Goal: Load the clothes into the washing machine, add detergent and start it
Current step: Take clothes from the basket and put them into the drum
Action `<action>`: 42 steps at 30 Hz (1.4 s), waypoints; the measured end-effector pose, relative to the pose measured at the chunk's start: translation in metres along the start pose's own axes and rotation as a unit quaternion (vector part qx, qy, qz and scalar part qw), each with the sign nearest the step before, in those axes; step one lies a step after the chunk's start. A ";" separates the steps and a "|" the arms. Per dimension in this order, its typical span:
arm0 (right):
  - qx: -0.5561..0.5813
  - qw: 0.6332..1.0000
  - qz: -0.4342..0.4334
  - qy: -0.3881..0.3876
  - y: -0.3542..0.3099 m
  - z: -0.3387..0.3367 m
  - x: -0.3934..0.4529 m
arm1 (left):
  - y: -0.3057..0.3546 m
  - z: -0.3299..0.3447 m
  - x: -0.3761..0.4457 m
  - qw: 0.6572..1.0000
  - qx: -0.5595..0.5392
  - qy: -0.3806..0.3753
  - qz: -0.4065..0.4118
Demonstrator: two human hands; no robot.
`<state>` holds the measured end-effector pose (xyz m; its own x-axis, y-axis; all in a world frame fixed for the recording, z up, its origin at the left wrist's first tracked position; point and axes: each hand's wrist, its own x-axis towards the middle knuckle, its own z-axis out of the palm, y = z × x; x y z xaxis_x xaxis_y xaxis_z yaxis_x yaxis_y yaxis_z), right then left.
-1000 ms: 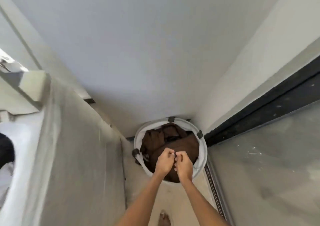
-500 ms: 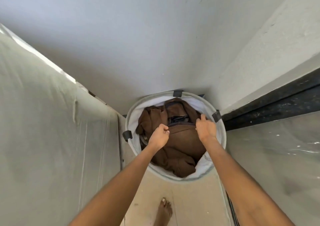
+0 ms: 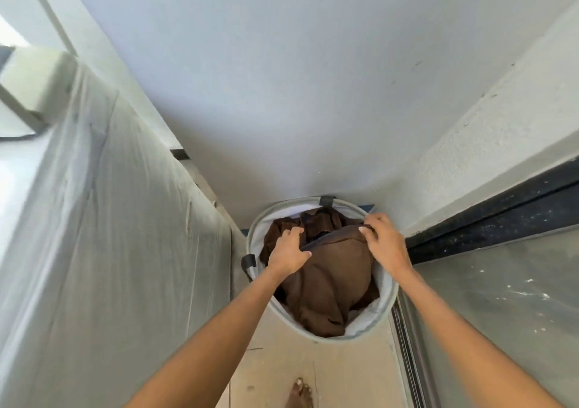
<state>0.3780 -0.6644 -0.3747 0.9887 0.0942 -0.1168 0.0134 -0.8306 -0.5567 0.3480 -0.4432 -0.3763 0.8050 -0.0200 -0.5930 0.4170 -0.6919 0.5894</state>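
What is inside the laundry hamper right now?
The hamper holds brown clothes, gripped along the top edge by the left hand and right hand. Anything beneath the brown fabric is covered.

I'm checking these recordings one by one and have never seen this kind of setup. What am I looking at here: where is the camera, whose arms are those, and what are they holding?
There is no robot here. A person wears one wide-angle camera on the head, so you look forward and down along their own bare arms. That lens bends the walls, which is why the room looks like a funnel.

On the floor ahead stands a round pop-up laundry basket with a pale rim. Inside lies a heap of brown clothes.

The left hand and the right hand each grip the top edge of the brown garment, fingers curled over the fabric.

On the left is something tall wrapped in a clear plastic sheet; I cannot tell what it is. A bare foot shows at the bottom.
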 end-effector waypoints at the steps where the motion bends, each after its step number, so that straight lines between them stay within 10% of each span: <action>1: 0.028 0.999 0.006 0.033 -0.014 -0.011 0.001 | -0.001 -0.006 -0.004 1.000 0.011 0.003 -0.004; 11: 0.349 0.916 -0.014 0.197 -0.117 -0.094 0.001 | -0.024 -0.006 -0.028 0.983 -0.141 0.019 -0.112; 18: 0.260 0.949 0.044 0.171 -0.088 -0.067 -0.022 | -0.053 -0.019 -0.036 0.972 0.146 0.159 -0.095; 25: -0.033 0.998 0.007 -0.059 -0.093 0.003 -0.045 | -0.025 -0.030 -0.037 0.984 0.110 0.140 -0.026; 29: -0.123 0.991 -0.006 -0.057 -0.116 0.034 -0.077 | -0.012 -0.027 -0.041 0.979 0.118 0.163 -0.011; 33: -0.059 0.991 0.005 0.117 -0.131 0.028 -0.110 | -0.005 -0.039 -0.039 0.983 0.052 0.171 -0.039; 38: -0.005 0.999 0.018 -0.034 -0.145 0.038 -0.113 | 0.029 -0.058 -0.037 0.990 -0.101 0.099 -0.009; 42: 0.084 0.986 0.139 0.036 -0.153 0.040 -0.091 | 0.050 -0.071 -0.035 0.996 -0.026 0.020 0.081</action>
<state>0.2799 -0.5238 -0.3119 0.9589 -0.1689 -0.2278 -0.2782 -0.7160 -0.6402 0.3706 -0.4258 -0.2873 0.8789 -0.0988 -0.4667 0.3010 -0.6440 0.7033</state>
